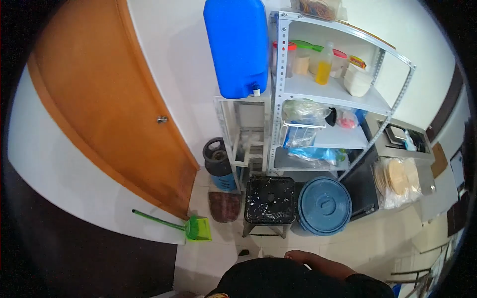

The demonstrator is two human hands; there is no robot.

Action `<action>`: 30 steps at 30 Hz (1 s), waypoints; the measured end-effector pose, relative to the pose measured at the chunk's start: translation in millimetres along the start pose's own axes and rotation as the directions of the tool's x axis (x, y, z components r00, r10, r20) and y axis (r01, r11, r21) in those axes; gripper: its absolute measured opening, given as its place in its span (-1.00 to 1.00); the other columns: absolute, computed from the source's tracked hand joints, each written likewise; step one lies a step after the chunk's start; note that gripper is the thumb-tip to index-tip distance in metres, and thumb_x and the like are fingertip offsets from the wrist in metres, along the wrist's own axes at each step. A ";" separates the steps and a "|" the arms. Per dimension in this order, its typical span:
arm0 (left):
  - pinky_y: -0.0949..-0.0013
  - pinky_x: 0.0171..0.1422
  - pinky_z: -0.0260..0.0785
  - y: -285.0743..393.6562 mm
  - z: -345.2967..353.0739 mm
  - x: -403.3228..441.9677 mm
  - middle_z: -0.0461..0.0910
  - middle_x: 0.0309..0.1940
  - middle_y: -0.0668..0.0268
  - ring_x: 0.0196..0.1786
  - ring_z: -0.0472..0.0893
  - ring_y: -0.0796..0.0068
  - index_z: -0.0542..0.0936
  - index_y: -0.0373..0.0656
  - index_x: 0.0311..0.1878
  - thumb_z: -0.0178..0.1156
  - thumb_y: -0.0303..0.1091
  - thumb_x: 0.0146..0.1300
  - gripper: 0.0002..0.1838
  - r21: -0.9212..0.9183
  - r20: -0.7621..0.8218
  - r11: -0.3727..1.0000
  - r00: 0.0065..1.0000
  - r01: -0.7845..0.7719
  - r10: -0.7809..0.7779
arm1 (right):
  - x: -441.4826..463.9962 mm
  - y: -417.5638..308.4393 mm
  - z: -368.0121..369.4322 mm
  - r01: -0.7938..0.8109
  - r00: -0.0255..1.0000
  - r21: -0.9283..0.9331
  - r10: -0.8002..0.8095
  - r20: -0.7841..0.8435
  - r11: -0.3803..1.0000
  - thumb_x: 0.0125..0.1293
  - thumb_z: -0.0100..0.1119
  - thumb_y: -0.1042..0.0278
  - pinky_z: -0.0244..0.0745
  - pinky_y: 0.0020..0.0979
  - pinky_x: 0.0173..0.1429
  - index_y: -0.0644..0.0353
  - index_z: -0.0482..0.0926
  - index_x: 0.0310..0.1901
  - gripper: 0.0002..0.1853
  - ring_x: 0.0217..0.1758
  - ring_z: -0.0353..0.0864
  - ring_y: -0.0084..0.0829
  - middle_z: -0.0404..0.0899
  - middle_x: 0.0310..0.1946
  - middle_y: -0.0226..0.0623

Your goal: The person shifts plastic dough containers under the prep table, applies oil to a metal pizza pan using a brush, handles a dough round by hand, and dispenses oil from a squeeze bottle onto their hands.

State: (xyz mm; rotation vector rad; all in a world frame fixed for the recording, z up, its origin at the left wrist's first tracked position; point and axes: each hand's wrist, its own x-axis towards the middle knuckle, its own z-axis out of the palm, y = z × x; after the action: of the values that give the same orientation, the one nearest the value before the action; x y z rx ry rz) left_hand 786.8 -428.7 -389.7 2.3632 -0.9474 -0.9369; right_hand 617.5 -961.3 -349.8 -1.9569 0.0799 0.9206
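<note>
My right hand (296, 255) is at the bottom middle, close against my dark shirt (271, 278). The forearm reaches in from the lower right out of a dark sleeve. Its fingers are partly hidden by my body, so I cannot make out how they are closed or whether they hold anything. My left hand is out of sight. Ahead of me stands a black stool (270, 201) with pale splatters on its seat. Right beside it is a grey-blue lidded bin (325, 208).
A metal shelf rack (328, 94) holds containers, a bottle of yellow liquid (323, 67) and plastic bags. Left of it, a blue jug (237, 47) tops a stand. A gas cylinder (218, 164), green broom (191, 228) and wooden door (109, 99) are at left; a steel counter (397, 154) is right.
</note>
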 end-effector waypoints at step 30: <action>0.17 -0.08 0.55 338.9 -15.3 274.3 0.74 -0.21 0.10 -0.17 0.72 0.32 0.72 -0.17 -0.08 0.23 -0.13 0.32 -0.68 0.028 0.942 0.964 0.330 -0.263 0.063 | -147.9 68.6 117.7 -0.325 0.723 0.421 0.509 -0.467 0.847 0.24 0.25 0.07 0.52 -0.09 0.12 0.12 0.74 -0.16 -0.68 0.01 0.66 -0.01 0.71 -0.11 -0.09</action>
State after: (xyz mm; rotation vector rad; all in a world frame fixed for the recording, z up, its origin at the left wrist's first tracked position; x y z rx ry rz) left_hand 797.6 -854.7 -296.3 1.5781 -1.6795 -2.3161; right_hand 416.8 -952.9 -339.0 -1.8712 1.0063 0.5186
